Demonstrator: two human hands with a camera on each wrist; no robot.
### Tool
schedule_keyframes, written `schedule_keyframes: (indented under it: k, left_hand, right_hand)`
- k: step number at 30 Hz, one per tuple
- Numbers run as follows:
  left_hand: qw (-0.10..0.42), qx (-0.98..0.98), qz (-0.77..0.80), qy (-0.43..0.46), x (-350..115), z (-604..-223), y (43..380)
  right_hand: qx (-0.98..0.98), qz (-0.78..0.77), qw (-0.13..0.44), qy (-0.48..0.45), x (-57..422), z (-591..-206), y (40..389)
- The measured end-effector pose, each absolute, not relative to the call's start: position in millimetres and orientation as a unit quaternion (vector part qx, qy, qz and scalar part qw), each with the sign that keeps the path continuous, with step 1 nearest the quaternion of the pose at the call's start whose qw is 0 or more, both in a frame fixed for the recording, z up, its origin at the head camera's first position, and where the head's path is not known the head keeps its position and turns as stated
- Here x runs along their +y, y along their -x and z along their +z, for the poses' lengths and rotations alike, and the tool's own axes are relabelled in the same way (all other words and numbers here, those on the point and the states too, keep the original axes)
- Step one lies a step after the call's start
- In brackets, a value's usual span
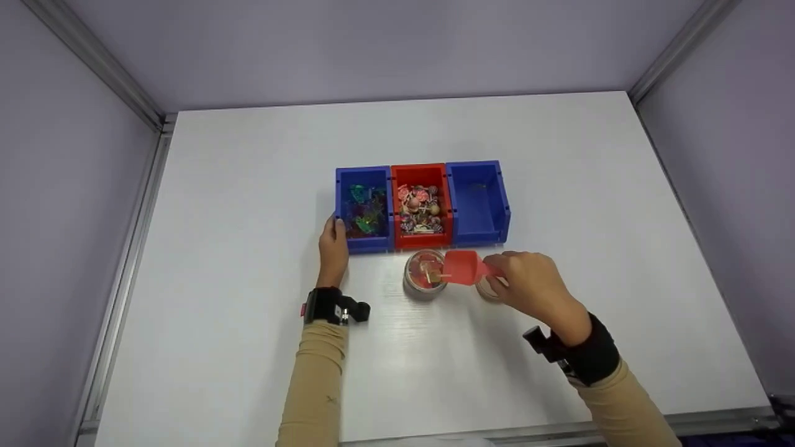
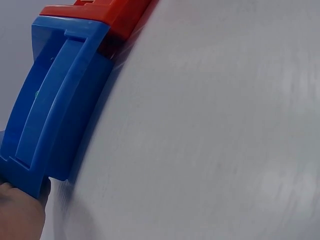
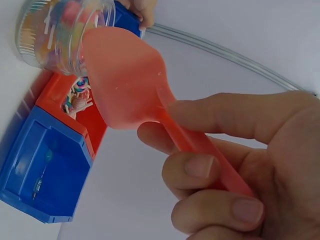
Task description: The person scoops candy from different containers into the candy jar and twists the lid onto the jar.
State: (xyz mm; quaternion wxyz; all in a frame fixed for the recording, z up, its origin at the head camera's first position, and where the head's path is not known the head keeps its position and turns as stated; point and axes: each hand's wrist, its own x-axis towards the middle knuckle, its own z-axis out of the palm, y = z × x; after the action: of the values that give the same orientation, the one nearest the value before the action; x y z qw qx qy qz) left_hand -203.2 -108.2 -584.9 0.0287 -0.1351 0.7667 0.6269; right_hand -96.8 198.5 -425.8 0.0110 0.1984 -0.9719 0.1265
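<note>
My right hand [image 1: 528,282] grips the handle of a pink-red plastic scoop [image 1: 461,267]. In the right wrist view, the underside of the scoop [image 3: 127,75] faces the camera, its front edge overlapping the mouth of a clear jar [image 3: 65,35]. Colourful candies and white sticks show through the jar's wall. Seen from the head, the jar [image 1: 424,288] stands in front of the red bin [image 1: 422,241]. My left hand [image 1: 333,251] holds the front left corner of the left blue bin [image 1: 366,245], its fingers partly hidden in the left wrist view.
Three bins stand side by side. Green and dark shiny pieces lie in the left one, small lollipops in the red one. The right blue bin [image 1: 475,208] contains a small stick-like item [image 3: 42,175]. Another round container [image 1: 487,292] is partly hidden beneath my right hand.
</note>
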Motion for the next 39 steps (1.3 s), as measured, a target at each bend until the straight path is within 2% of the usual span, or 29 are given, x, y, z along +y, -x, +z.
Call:
schedule_keyframes:
  k: [11, 25, 32, 39]
  left_hand:
    - [0.03, 0.769, 0.624, 0.136, -108, -584, 204]
    - [0.028, 0.767, 0.627, 0.134, -109, -583, 203]
    - [0.027, 0.766, 0.63, 0.13, -108, -584, 202]
    - [0.017, 0.769, 0.626, 0.13, -108, -586, 203]
  right_hand:
    - [-0.973, 0.146, 0.02, -0.179, 204, -421, 99]
    - [-0.969, 0.184, 0.06, -0.153, 201, -422, 98]
    - [-0.964, 0.207, 0.005, -0.168, 199, -426, 95]
    - [-0.966, 0.195, -0.007, -0.171, 200, -439, 95]
